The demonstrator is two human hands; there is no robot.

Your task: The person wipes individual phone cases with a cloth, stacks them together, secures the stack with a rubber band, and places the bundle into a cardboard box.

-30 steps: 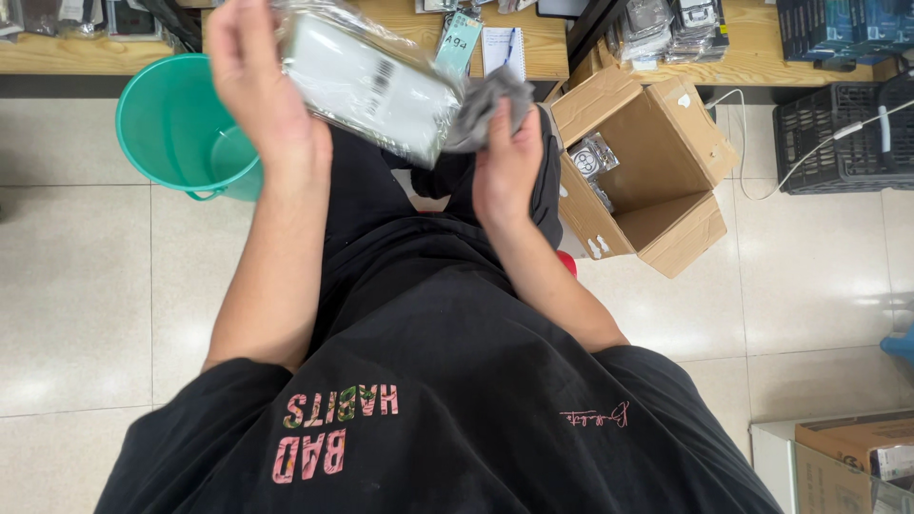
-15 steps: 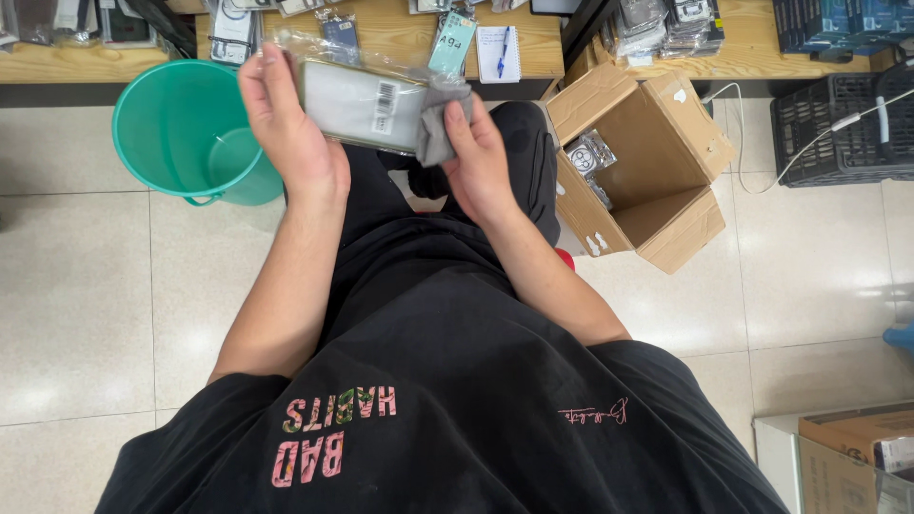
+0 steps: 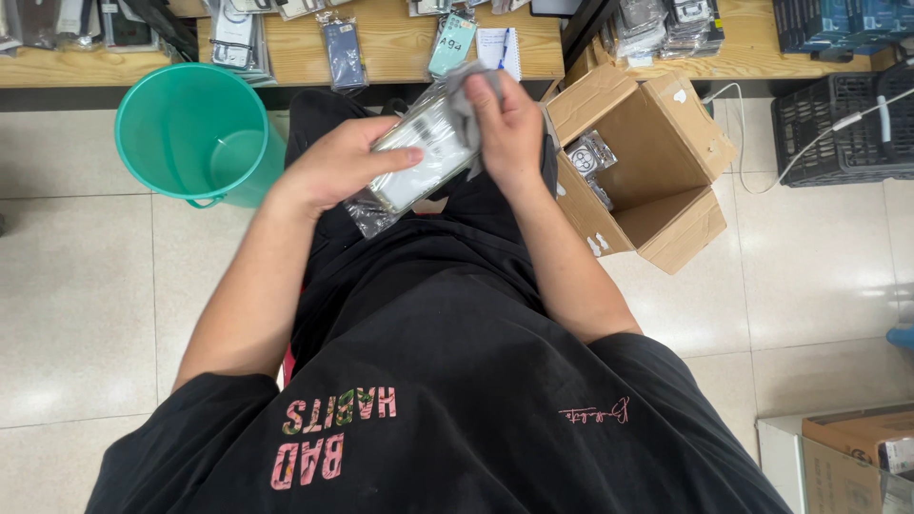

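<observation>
My left hand (image 3: 335,169) grips a flat white phone case sealed in a clear plastic bag (image 3: 417,152), held over my lap at a slant. My right hand (image 3: 509,128) presses a grey cloth (image 3: 466,90) against the upper end of that bag. Both hands meet at the package, above my black trousers and black shirt.
A green plastic bucket (image 3: 186,133) stands on the tiled floor at my left. An open cardboard box (image 3: 643,162) with a few packaged items sits at my right. A wooden shelf (image 3: 381,48) ahead carries several packaged phone cases and a notepad. A black crate (image 3: 843,124) is at far right.
Both hands have come down and towards me with the bagged case, which has turned to a slant. My right hand has moved up onto its top end with the cloth.
</observation>
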